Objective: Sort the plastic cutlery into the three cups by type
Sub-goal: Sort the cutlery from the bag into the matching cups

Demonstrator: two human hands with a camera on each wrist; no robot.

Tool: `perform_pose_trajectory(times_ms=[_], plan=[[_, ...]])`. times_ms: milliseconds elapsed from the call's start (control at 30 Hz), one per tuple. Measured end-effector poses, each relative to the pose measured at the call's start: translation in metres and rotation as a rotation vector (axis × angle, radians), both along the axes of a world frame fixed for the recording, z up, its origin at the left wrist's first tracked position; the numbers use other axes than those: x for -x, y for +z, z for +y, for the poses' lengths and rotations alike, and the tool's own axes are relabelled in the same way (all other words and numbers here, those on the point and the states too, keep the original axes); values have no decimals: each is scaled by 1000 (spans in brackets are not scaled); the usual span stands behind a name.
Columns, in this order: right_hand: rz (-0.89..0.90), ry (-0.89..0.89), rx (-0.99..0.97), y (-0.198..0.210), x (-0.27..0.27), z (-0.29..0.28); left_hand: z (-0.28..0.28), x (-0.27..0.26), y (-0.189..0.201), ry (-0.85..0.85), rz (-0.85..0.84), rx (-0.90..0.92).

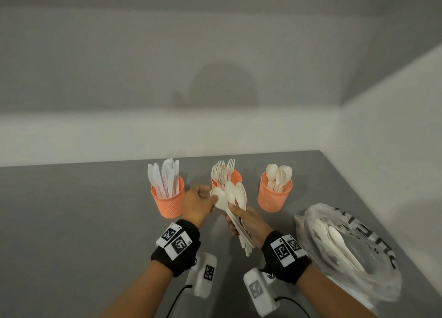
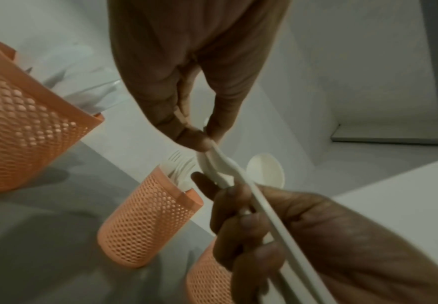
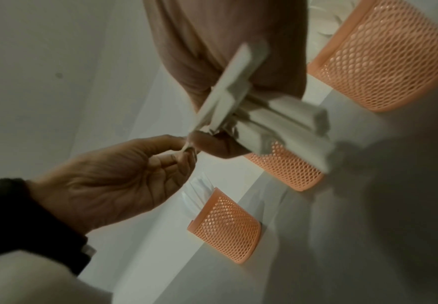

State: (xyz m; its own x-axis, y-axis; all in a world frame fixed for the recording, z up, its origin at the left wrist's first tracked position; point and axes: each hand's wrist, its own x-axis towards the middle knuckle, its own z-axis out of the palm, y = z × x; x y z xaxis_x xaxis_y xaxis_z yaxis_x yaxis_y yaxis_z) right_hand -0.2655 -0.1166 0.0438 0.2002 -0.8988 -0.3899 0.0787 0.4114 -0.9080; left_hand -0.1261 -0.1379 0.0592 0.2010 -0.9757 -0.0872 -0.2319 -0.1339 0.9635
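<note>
Three cups (image 1: 168, 199) pre-sorted; right hand (image 1: 248, 224) clamps bundle (image 1: 235, 205) as stock, left hand (image 1: 198, 203) pinching one piece out, likely to drop.

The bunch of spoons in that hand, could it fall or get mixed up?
Maybe, in two ways:
1. The right hand grips the bunch of spoons by the handles while the left hand pinches one piece out. That tug could loosen the rest onto the table.
2. The hands hover just in front of the fork cup; a dropped spoon might land there rather than in the spoon cup.
</note>
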Motion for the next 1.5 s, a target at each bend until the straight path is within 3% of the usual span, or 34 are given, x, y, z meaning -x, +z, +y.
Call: perform_pose_trajectory(times_ms=[133, 333, 500, 767, 1000, 1100, 1333, 1500], plan=[[21, -78, 7, -3, 10, -3, -3, 2, 10, -80, 15, 52], [117, -235, 190, -5, 37, -18, -39, -15, 50, 46, -4, 417], [115, -550, 459, 23, 60, -51, -68, -12, 80, 72, -200, 656], [65, -859, 426, 42, 82, -103, -85, 9, 60, -129, -550, 814], [202, -846, 319, 3, 63, -116, -86, 5, 20, -198, -664, 761], [169, -846, 306, -16, 64, -117, -84, 2, 5, -185, -685, 711], [477, -774, 514, -32, 64, -113, -87, -2, -23, -241, -668, 604], [767, -656, 687, -30, 68, -109, -86, -4, -35, -237, -842, 577]])
